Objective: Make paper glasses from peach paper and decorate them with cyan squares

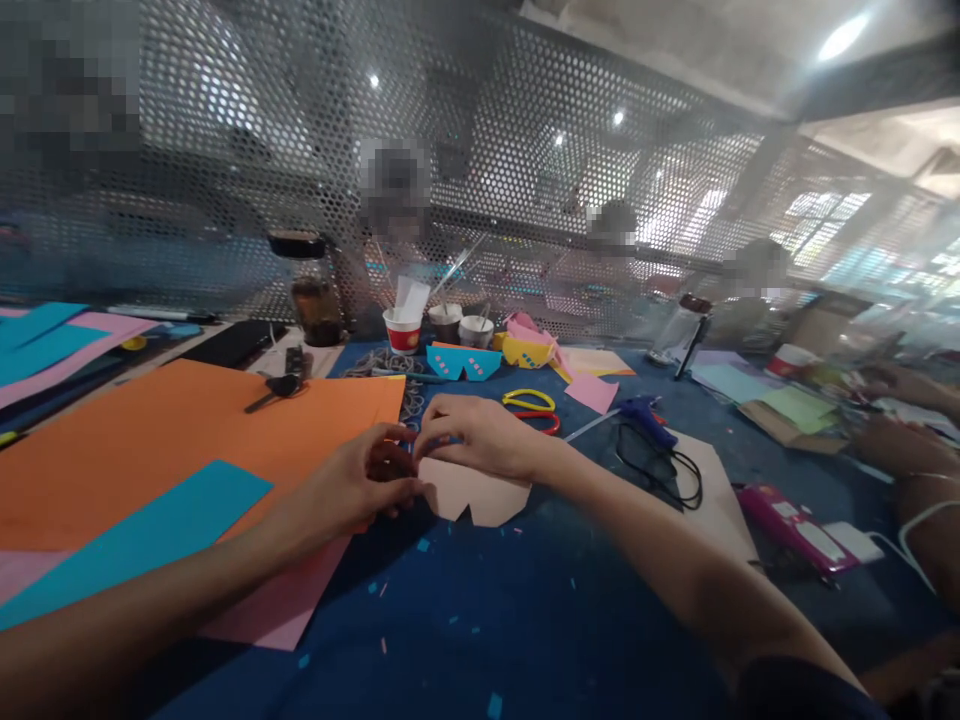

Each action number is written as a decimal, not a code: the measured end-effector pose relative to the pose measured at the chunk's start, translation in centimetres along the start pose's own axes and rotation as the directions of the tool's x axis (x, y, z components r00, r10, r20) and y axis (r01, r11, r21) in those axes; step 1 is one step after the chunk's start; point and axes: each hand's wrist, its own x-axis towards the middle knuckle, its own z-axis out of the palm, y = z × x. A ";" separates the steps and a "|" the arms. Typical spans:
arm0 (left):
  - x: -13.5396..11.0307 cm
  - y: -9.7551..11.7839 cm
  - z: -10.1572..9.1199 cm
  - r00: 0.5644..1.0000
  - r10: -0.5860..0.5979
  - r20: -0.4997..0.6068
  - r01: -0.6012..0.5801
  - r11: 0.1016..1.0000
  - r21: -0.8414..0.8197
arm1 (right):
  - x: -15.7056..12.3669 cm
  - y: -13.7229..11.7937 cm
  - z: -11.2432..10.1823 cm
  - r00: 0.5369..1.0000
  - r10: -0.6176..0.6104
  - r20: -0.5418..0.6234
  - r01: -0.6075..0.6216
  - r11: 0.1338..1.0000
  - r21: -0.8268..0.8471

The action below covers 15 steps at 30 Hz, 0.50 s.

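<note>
A pale pink paper cut-out [476, 493] with notched lower edge lies on the blue table [480, 610] in the middle. My right hand [480, 435] rests on its top edge, fingers curled down and pinched onto it. My left hand [358, 485] meets it from the left, fingertips pinched together at the cut-out's left corner. What the left fingertips hold is too small to make out. Both forearms reach in from the bottom of the view.
Orange sheet [180, 430], teal strip [142, 540] and pink sheet [285, 600] lie left. Black scissors [277, 388], cups [403, 330], a teal mask shape [463, 362], yellow scissors [531, 402], blue glue gun [646, 418] and pink box [795, 525] surround. Another person's arms [922, 480] at right. Mesh wall behind.
</note>
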 end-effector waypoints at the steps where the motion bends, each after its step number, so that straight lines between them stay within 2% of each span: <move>1: 0.0 0.2 0.2 1.000 -0.010 -0.025 0.010 1.000 0.005 | 0.1 -0.1 0.1 1.000 -0.011 -0.016 0.011 1.000 -0.018; 8: -0.7 1.2 0.9 0.993 -0.038 -0.110 0.037 0.999 -0.017 | 0.4 -1.8 -0.1 0.998 -0.023 -0.064 0.011 0.984 -0.180; 15: -1.1 1.5 0.4 0.988 0.051 -0.143 -0.054 0.998 -0.013 | 0.3 -2.8 -1.1 0.998 0.032 -0.049 -0.035 0.997 -0.066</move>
